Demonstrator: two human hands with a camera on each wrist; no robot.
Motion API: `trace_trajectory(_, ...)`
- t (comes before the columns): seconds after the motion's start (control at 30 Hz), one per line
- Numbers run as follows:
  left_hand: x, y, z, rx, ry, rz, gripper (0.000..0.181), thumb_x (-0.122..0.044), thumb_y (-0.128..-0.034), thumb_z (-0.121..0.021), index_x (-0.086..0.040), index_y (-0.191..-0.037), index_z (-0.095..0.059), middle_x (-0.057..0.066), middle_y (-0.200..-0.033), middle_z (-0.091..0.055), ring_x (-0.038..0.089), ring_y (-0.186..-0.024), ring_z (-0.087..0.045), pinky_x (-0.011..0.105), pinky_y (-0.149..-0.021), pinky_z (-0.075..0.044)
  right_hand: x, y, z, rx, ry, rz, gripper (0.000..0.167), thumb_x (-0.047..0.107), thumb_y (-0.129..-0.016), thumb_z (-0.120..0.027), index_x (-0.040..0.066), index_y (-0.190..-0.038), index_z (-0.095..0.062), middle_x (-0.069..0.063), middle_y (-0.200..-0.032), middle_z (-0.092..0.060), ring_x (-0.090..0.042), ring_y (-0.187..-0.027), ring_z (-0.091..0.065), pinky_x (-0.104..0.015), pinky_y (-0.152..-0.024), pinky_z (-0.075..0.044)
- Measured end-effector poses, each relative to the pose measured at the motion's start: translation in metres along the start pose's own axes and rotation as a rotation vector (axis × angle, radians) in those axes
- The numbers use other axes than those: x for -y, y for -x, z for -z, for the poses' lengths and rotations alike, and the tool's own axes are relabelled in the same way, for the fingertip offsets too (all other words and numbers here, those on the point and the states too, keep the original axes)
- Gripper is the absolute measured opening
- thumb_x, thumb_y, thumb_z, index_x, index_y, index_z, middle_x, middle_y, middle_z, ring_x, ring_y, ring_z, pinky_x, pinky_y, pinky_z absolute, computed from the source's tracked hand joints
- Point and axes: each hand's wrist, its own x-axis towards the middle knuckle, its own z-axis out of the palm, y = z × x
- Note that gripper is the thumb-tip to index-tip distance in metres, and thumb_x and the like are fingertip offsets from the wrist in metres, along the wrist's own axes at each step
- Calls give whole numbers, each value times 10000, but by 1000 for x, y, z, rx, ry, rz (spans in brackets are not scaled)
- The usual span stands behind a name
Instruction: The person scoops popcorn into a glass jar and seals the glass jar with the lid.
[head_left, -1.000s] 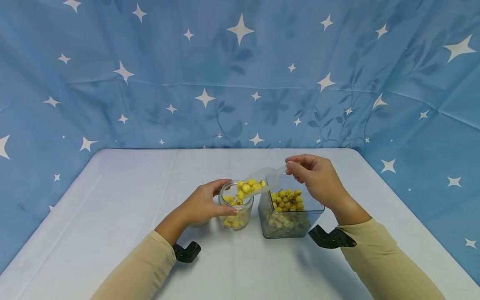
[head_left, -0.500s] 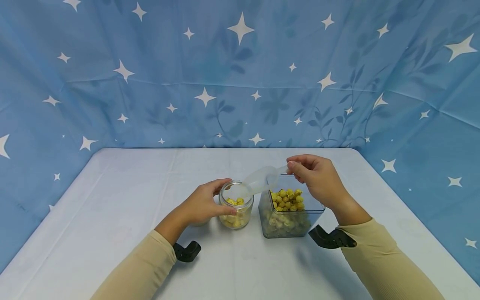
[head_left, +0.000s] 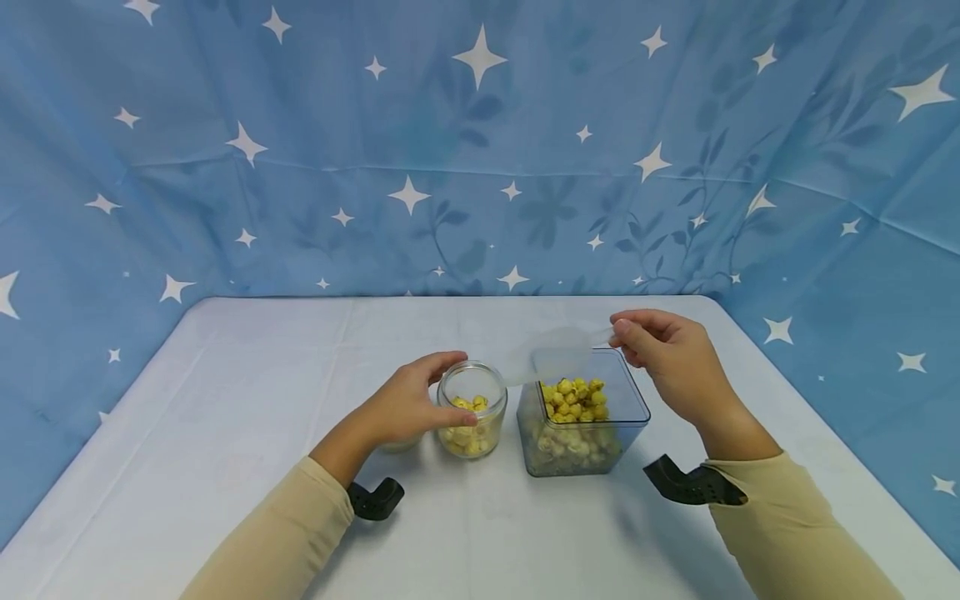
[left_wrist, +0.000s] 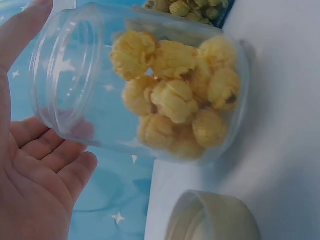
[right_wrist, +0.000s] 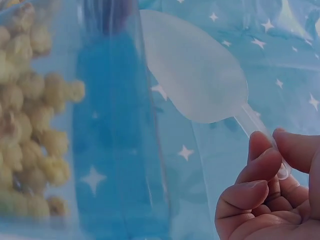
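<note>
My left hand (head_left: 408,404) holds a clear jar (head_left: 491,433) near its rim, with the thumb on the near side and the fingers on the far side. Yellow popcorn (left_wrist: 175,100) fills the lower part of the jar, seen large in the left wrist view. Between thumb and fingers, my right hand (head_left: 671,362) pinches the thin handle of a translucent scoop (right_wrist: 200,75). No popcorn shows in the scoop, which is over the far side of a clear square container (head_left: 633,412). More popcorn (head_left: 576,402) lies inside that container.
A cream-coloured lid (left_wrist: 220,215) rests on the table beside the jar, mostly hidden by my left hand in the head view. The white table (head_left: 262,350) ends at a blue star-patterned curtain (head_left: 480,150).
The scoop held popcorn over the jar a second ago; the popcorn dropped into the jar. My right hand then moved right with the emptied scoop. My left hand stays at the jar.
</note>
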Motion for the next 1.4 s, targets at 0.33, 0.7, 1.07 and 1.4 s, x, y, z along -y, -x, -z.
trace_trajectory(0.33, -23, -17, 4, 4, -12, -37, 851, -370, -792, -865, -109, -1494, -461, 15, -1493, -482, 284, -1371, -445, 415, -1110, -379, -16, 11, 42, -43, -151, -32, 131, 182, -1027, -598, 121, -1062, -709, 12, -888, -630, -147, -737, -505, -180, -649, -464)
trace_trajectory(0.7, -64, -44, -13, 132, -156, -102, 896, -465, -830, -809, -128, -1545, -388, 38, -1540, -424, 218, -1404, -396, 443, -1104, -380, -7, 15, 56, -127, 400, 48, 289, 260, -1024, -606, 9, -1125, -707, 29, -858, -689, -78, -757, -534, -217, -530, -412)
trace_trajectory(1.07, -75, -49, -30, 231, -277, -65, 911, -567, -851, -743, -133, -1559, -370, 31, -1574, -376, 213, -1441, -343, 431, -1130, -350, 15, 14, 46, -29, 577, 55, 287, 232, -1027, -597, 1, -1153, -712, -144, -959, -727, -196, -763, -602, -288, -472, -370)
trace_trajectory(1.4, -75, -47, -30, 232, -281, -50, 912, -560, -856, -743, -131, -1563, -359, 36, -1560, -398, 212, -1426, -368, 427, -1121, -362, 25, 13, 25, 31, 668, 107, 260, 213, -993, -653, -24, -1076, -720, -74, -838, -707, -195, -681, -578, -310, -514, -461)
